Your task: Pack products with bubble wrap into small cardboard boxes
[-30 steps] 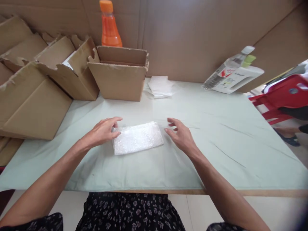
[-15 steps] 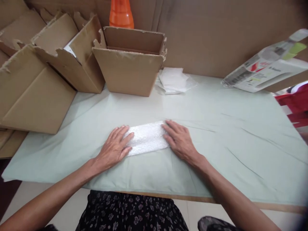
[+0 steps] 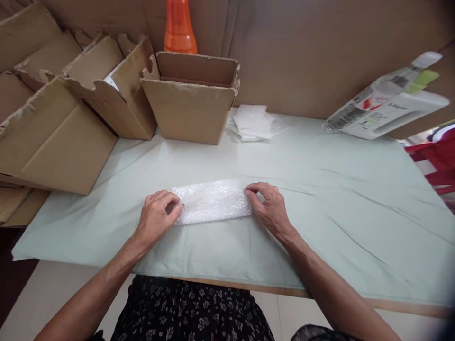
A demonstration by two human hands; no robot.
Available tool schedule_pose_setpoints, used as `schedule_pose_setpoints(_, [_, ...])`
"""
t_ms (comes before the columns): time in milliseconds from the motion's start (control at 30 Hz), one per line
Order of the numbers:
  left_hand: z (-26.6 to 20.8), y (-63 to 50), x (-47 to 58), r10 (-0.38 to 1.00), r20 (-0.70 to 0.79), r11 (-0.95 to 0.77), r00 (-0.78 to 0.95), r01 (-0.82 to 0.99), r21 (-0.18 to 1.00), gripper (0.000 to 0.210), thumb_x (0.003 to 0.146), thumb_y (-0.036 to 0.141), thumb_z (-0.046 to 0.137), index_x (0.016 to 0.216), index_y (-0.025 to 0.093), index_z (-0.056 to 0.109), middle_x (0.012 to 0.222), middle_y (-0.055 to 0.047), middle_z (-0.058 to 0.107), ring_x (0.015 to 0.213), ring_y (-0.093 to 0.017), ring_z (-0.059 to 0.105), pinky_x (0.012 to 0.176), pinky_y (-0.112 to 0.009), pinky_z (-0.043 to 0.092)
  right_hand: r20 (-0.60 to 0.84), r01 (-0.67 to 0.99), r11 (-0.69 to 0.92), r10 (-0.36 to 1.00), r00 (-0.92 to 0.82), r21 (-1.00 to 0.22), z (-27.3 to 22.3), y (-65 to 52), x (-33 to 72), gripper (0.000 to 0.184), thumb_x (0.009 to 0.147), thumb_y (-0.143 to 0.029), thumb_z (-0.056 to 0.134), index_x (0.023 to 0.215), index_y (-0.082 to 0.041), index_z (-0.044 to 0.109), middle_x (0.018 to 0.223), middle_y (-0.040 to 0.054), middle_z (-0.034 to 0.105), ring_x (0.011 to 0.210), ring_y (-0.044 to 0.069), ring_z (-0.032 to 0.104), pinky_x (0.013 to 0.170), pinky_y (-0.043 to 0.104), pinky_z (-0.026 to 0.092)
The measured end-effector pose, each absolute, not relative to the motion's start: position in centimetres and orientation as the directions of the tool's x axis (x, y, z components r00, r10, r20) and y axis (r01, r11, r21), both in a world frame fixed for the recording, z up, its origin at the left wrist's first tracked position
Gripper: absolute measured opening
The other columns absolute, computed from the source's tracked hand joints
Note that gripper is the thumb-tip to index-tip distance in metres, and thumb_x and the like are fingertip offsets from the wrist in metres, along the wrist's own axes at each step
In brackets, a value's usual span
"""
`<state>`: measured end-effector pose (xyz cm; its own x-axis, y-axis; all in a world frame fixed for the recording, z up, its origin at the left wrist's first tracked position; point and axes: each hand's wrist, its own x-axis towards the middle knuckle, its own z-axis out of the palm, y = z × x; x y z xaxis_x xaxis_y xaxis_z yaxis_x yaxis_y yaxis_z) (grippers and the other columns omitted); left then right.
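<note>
A folded sheet of bubble wrap lies as a flat strip on the pale green cloth near the table's front. My left hand pinches its left end between thumb and fingers. At the other end, the thumb and fingertips of my right hand close on the strip's right edge. Whether anything is inside the folded wrap, I cannot tell.
An open cardboard box stands behind the wrap, with more tilted cardboard boxes to its left. Further back are an orange bottle, a stack of wrap sheets, a clear bottle and a white jug.
My hands lay flat on the wrap with fingers spread. Now both pinch its ends, and the left hand has moved outward to the left. More of the strip shows between them.
</note>
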<state>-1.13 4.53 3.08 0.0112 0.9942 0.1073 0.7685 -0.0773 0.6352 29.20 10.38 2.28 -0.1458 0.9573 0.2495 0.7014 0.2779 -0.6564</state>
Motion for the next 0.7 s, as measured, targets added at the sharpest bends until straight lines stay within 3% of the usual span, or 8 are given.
schedule_pose_setpoints(133, [5.1,3.1,-1.5,0.986,0.163,-0.115,-0.036,0.558,0.822,0.014,0.087,0.037,0.062,0.083,0.024,0.063,0.099,-0.005,0.075,0.099,-0.024,0.071,0.09,-0.041,0.056,0.144,0.408,0.153,0.988,-0.054,-0.9,4.6,8.3,29.8,0.025,0.096,-0.049,0.058,0.09,-0.025,0.059,0.086,0.0039,0.074,0.082,0.022,0.071,0.078,0.039,0.056])
schedule_pose_setpoints(233, [8.0,1.4,-2.2,0.996,0.079,-0.059,-0.04,0.361,0.931,0.014,0.087,0.039,0.068,0.09,0.025,0.065,0.091,-0.004,0.076,0.083,-0.023,0.074,0.073,-0.037,0.062,0.066,0.186,0.081,0.994,-0.084,-0.979,8.0,6.4,29.8,0.026,0.093,-0.05,0.067,0.092,-0.025,0.059,0.072,-0.0001,0.067,0.064,0.017,0.066,0.062,0.032,0.056])
schedule_pose_setpoints(333, [10.2,1.6,-2.6,0.992,0.074,-0.039,-0.106,0.302,0.953,0.019,0.086,0.041,0.072,0.095,0.026,0.065,0.083,-0.002,0.074,0.073,-0.021,0.073,0.064,-0.034,0.061,0.107,0.13,0.114,0.993,-0.058,-0.985,10.7,6.3,29.1,0.023,0.09,-0.046,0.073,0.093,-0.026,0.062,0.072,-0.0016,0.063,0.058,0.014,0.059,0.054,0.028,0.051])
schedule_pose_setpoints(467, [8.3,6.3,-2.5,0.977,0.103,-0.019,-0.189,0.405,0.914,0.018,0.085,0.039,0.07,0.09,0.023,0.063,0.078,0.0,0.071,0.071,-0.018,0.069,0.066,-0.031,0.058,0.164,0.252,0.17,0.985,-0.045,-0.953,8.9,10.6,27.5,0.017,0.091,-0.04,0.066,0.089,-0.024,0.06,0.066,-0.0034,0.057,0.056,0.013,0.053,0.055,0.028,0.049])
schedule_pose_setpoints(567, [4.5,9.8,-2.8,0.981,0.101,0.002,-0.167,0.53,0.848,0.017,0.083,0.034,0.065,0.093,0.022,0.063,0.088,-0.004,0.071,0.085,-0.022,0.07,0.083,-0.039,0.059,0.153,0.467,0.164,0.986,-0.062,-0.869,4.8,14.4,27.2,0.018,0.091,-0.039,0.057,0.094,-0.022,0.06,0.069,-0.0006,0.061,0.062,0.016,0.056,0.065,0.034,0.051])
schedule_pose_setpoints(633, [2.8,10.4,-3.1,0.971,0.179,-0.032,-0.158,0.659,0.751,0.033,0.083,0.033,0.066,0.113,0.021,0.063,0.11,-0.01,0.072,0.107,-0.029,0.068,0.1,-0.049,0.054,0.175,0.615,0.191,0.981,-0.087,-0.765,2.9,15.6,27.7,0.03,0.093,-0.04,0.053,0.112,-0.019,0.061,0.092,0.0076,0.072,0.078,0.022,0.065,0.08,0.043,0.054])
schedule_pose_setpoints(700, [2.5,9.7,-3.1,0.938,0.335,-0.149,-0.084,0.777,0.611,0.051,0.088,0.033,0.065,0.136,0.022,0.055,0.134,-0.014,0.064,0.128,-0.033,0.058,0.11,-0.054,0.047,0.271,0.726,0.292,0.951,-0.149,-0.623,2.3,15.3,27.9,0.045,0.096,-0.043,0.05,0.134,-0.019,0.054,0.127,0.0158,0.069,0.107,0.03,0.067,0.096,0.052,0.05])
